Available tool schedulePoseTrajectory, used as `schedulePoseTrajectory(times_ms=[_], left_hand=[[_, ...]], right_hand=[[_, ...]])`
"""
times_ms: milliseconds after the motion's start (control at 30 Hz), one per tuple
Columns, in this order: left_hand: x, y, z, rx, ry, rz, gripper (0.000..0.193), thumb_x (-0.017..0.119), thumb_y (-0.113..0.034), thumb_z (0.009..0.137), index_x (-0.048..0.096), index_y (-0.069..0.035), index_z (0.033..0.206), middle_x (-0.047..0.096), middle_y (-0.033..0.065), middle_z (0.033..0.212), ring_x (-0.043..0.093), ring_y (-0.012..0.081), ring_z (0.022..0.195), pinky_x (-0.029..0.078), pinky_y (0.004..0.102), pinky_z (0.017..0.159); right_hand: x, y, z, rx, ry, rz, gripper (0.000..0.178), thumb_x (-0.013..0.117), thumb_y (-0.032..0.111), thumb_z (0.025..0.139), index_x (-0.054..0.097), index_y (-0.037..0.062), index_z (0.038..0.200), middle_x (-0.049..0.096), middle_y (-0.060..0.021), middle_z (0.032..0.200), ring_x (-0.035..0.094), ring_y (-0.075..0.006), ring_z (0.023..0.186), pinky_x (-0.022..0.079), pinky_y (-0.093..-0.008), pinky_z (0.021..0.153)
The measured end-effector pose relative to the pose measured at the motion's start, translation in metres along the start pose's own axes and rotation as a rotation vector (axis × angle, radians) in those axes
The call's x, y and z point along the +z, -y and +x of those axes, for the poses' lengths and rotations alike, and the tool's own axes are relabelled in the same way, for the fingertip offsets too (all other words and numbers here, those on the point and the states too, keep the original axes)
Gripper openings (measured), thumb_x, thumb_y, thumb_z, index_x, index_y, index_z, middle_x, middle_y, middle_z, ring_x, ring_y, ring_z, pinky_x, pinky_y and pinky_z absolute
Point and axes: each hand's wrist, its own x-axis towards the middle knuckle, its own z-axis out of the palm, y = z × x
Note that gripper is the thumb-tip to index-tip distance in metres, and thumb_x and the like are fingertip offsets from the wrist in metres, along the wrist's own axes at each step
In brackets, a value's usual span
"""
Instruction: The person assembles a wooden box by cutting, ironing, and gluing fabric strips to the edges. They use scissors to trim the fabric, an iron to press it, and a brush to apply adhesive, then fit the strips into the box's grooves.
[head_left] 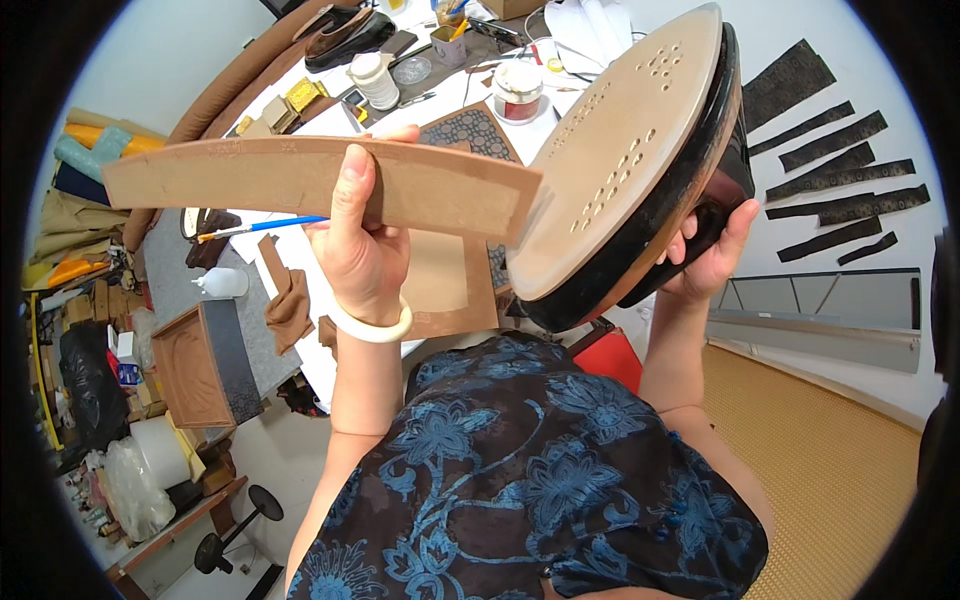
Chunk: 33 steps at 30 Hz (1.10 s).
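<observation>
A long, curved strip of brown board [300, 180] is held up in front of the person, running from far left to the middle, where its right end touches the flat soleplate of a clothes iron [625, 160]. The strip is thin, matte and slightly arched, with a faint row of small marks along its upper edge. The iron is tilted with its tan, hole-dotted soleplate facing the camera; its body and handle are black.

The left hand [362, 250] is closed around the strip near its middle, thumb on the front face and fingers behind; a pale bangle [372, 326] sits on the wrist. The right hand [712, 255] grips the iron's black handle from below, fingers wrapped around it.

Beneath them lies a white counter [880, 110] with dark fabric strips [840, 170] laid out at the right. A blue-handled brush [262, 227], a brown open box [205, 365], jars and other clutter lie to the left and far side. The iron hides much of the middle counter.
</observation>
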Motion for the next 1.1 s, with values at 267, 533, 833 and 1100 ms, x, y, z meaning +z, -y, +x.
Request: schedulePoseTrajectory(times_ms=[267,533,833,1100], left_hand=[[0.008,-0.016,0.001,0.067,0.158,0.134,0.023,0.065,-0.012,0.096,0.063,0.003,0.113,0.072,0.0221,0.103,0.07,0.0322,0.101,0.054,0.0423,0.093],[0.006,-0.019,-0.003,0.092,0.141,0.136,0.023,0.067,-0.011,0.094,0.064,0.003,0.112,0.072,0.0208,0.1,0.071,0.0347,0.098,0.056,0.0456,0.091],[0.0,-0.024,-0.007,0.063,0.134,0.129,0.025,0.07,-0.012,0.093,0.064,0.002,0.113,0.072,0.0224,0.104,0.072,0.0334,0.099,0.056,0.0417,0.089],[0.004,-0.027,-0.003,-0.048,0.078,0.182,0.032,0.075,-0.008,0.088,0.063,0.003,0.116,0.07,0.0128,0.103,0.06,0.014,0.075,0.042,0.0237,0.06]], right_hand=[[0.018,-0.001,-0.011,-0.078,-0.095,-0.089,0.073,0.027,0.068,0.101,0.057,0.0018,0.093,0.047,-0.0005,0.057,0.043,-0.0113,0.04,0.039,-0.0256,0.038],[0.031,-0.003,-0.014,-0.123,-0.278,-0.213,0.073,0.029,0.072,0.098,0.055,0.0047,0.087,0.047,-0.001,0.057,0.043,-0.0136,0.04,0.04,-0.0281,0.038],[0.045,-0.003,-0.02,-0.178,-0.475,-0.31,0.073,0.032,0.077,0.095,0.052,0.0074,0.082,0.047,-0.0016,0.057,0.044,-0.016,0.039,0.041,-0.0307,0.037],[0.029,0.002,-0.014,-0.033,-0.082,-0.171,0.076,0.03,0.076,0.096,0.053,0.0056,0.081,0.043,-0.0025,0.053,0.042,-0.0165,0.04,0.04,-0.031,0.04]])
